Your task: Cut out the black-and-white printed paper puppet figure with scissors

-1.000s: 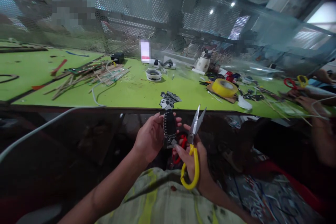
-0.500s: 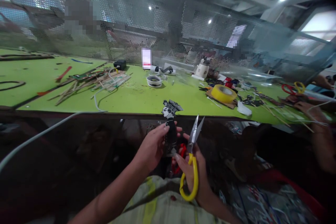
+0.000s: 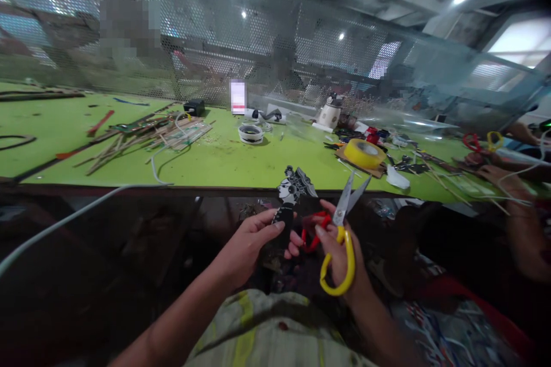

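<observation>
Figure cutout: black, white-patterned, tilted | just off front edge of counter, left hand pinching it | right hand gripping scissors, blades parted | green top runs from edge to white ring

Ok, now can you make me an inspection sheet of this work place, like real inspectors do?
Surface: green tabletop, with small specks and marks.
Job's things: flat black-and-white figure and scissors with one red and one yellow handle, blades parted.
Clutter: thin sticks in a loose pile at the left; yellow tape roll on brown card, with small mixed pieces around it.
Hands: left hand grips the figure; right hand holds the scissors.
Cables: white cable hangs over the table's front edge.
Surroundings: perforated screen behind; co-worker's hand at right.
</observation>
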The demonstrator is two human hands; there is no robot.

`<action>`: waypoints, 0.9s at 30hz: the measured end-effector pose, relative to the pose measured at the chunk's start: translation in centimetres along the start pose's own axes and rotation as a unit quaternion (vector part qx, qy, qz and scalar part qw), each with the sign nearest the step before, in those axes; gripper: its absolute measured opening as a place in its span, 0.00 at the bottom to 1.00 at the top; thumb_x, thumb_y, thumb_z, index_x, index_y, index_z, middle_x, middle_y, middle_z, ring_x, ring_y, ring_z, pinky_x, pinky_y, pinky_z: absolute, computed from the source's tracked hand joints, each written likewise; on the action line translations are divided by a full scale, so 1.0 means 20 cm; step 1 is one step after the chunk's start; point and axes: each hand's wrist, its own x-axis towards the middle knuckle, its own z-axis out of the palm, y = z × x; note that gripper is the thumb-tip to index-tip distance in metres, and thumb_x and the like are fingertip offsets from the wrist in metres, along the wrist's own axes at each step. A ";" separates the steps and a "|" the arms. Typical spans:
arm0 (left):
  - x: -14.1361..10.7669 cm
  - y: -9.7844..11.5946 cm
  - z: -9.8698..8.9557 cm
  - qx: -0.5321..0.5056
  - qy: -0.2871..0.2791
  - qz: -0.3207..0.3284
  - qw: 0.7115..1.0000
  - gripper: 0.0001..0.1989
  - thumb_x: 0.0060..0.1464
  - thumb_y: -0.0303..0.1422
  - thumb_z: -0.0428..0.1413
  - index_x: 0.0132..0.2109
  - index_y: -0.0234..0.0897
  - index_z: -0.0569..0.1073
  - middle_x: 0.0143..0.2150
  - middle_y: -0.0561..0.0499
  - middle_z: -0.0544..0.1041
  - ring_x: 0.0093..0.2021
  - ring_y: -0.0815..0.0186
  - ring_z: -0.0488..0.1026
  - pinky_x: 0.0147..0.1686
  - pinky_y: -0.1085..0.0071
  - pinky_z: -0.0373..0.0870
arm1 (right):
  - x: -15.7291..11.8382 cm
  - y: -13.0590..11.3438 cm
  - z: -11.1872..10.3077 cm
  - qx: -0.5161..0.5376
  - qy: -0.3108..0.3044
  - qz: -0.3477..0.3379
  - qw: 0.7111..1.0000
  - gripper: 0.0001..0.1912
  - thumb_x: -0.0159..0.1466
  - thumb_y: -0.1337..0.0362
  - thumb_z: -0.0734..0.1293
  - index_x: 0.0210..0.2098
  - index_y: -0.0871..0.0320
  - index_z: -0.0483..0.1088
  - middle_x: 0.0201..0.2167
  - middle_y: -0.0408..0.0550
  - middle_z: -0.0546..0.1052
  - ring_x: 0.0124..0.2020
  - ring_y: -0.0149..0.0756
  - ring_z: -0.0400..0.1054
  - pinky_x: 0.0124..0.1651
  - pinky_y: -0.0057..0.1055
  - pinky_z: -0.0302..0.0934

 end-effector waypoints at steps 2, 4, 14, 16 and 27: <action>-0.02 0.03 -0.01 0.040 -0.059 -0.023 0.997 0.09 0.60 0.32 0.54 0.45 0.34 0.75 0.33 0.42 0.81 0.29 0.65 0.76 0.30 0.72 0.71 | 0.09 -0.08 -0.05 0.007 0.026 -0.009 1.000 0.26 0.60 0.57 0.70 0.57 0.51 0.64 0.37 0.45 0.79 0.33 0.35 0.73 0.34 0.31 0.67; -0.04 0.06 -0.03 0.074 -0.117 -0.051 0.989 0.09 0.61 0.33 0.53 0.42 0.34 0.75 0.33 0.42 0.81 0.29 0.63 0.77 0.31 0.71 0.70 | 0.17 -0.14 -0.09 0.066 0.027 -0.010 0.997 0.26 0.59 0.55 0.71 0.56 0.50 0.66 0.35 0.45 0.79 0.34 0.36 0.73 0.33 0.30 0.67; 0.03 0.17 -0.19 0.218 -0.279 -0.153 0.923 0.12 0.59 0.41 0.56 0.40 0.36 0.76 0.29 0.48 0.80 0.26 0.64 0.75 0.30 0.71 0.71 | 0.20 -0.23 -0.06 0.027 -0.175 0.103 0.979 0.28 0.50 0.67 0.75 0.51 0.54 0.71 0.30 0.41 0.77 0.30 0.28 0.69 0.35 0.23 0.61; 0.05 0.19 -0.21 0.250 -0.275 -0.152 0.916 0.14 0.58 0.43 0.56 0.41 0.37 0.77 0.32 0.48 0.80 0.28 0.63 0.76 0.31 0.70 0.72 | 0.18 -0.22 -0.05 -0.008 -0.194 0.100 0.976 0.29 0.50 0.68 0.75 0.51 0.54 0.72 0.31 0.40 0.76 0.31 0.28 0.67 0.34 0.23 0.59; -0.08 0.18 -0.26 0.176 0.305 0.178 0.919 0.18 0.52 0.44 0.61 0.47 0.39 0.77 0.40 0.50 0.81 0.43 0.59 0.76 0.45 0.68 0.70 | 0.11 -0.15 -0.03 0.040 0.010 -0.013 0.999 0.26 0.53 0.67 0.75 0.51 0.54 0.70 0.33 0.41 0.74 0.25 0.24 0.60 0.25 0.22 0.53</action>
